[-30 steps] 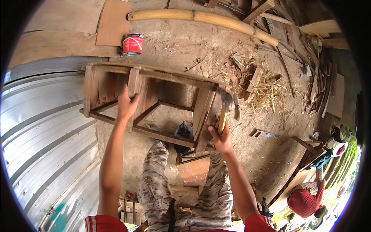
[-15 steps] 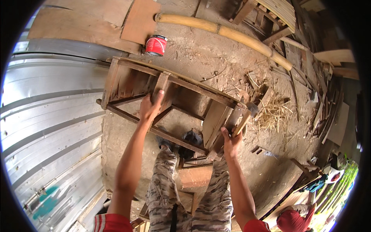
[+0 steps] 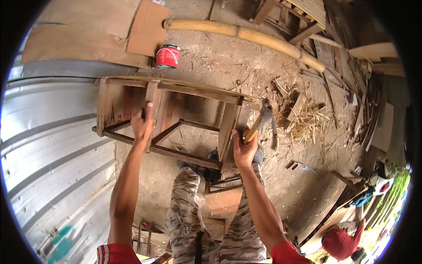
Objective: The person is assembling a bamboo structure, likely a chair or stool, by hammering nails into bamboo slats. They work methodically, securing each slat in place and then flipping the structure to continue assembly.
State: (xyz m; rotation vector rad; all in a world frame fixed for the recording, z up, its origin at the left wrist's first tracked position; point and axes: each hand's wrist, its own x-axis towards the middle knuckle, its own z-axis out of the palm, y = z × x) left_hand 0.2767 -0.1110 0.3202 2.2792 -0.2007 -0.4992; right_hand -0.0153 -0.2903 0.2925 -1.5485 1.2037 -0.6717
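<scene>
A dark wooden furniture frame with several bars and panelled openings is held in front of my legs. My left hand grips its upright crossbar, thumb lying along the wood. At the frame's right end, my right hand closes around the wooden handle of a hammer, whose dark head points away from me. The fingers of that hand also press against the end post, partly hidden. Just right of the hammer, a slim tool with a wooden grip lies on the ground.
A red paint can stands beyond the frame, near a long bamboo pole. Corrugated metal sheeting borders the left. Straw and wood scraps litter the right. A person in red is at lower right.
Both hands and the wooden frame have shifted left, and the hammer has come along in my right hand. The slim tool on the ground now shows beside it.
</scene>
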